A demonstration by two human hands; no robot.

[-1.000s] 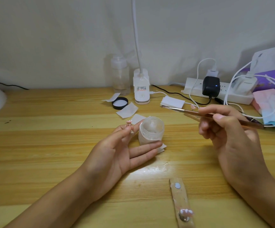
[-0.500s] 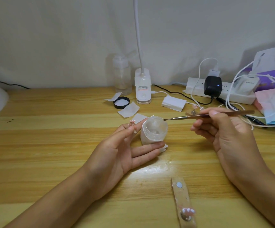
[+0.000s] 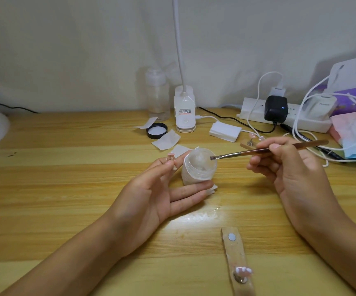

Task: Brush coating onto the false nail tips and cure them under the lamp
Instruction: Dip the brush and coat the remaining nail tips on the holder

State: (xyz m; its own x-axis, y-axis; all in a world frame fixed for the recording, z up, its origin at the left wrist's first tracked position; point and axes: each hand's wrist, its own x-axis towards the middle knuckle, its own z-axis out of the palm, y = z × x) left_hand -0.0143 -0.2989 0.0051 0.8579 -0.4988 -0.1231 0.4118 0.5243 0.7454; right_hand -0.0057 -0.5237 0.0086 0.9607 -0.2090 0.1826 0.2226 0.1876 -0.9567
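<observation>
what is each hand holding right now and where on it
The right hand pinches the brush mid-handle, bristles at the jar rim. The left hand holds a small nail tip on its stand between fingertips.

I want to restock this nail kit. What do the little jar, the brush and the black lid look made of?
The jar looks like frosted translucent plastic or glass, wrapped in white paper or tape; which one is unclear. The brush seems to have a glossy reddish-brown handle, wood or plastic, with a shiny metal ferrule. The black lid looks like smooth plastic with a white liner inside.
</observation>
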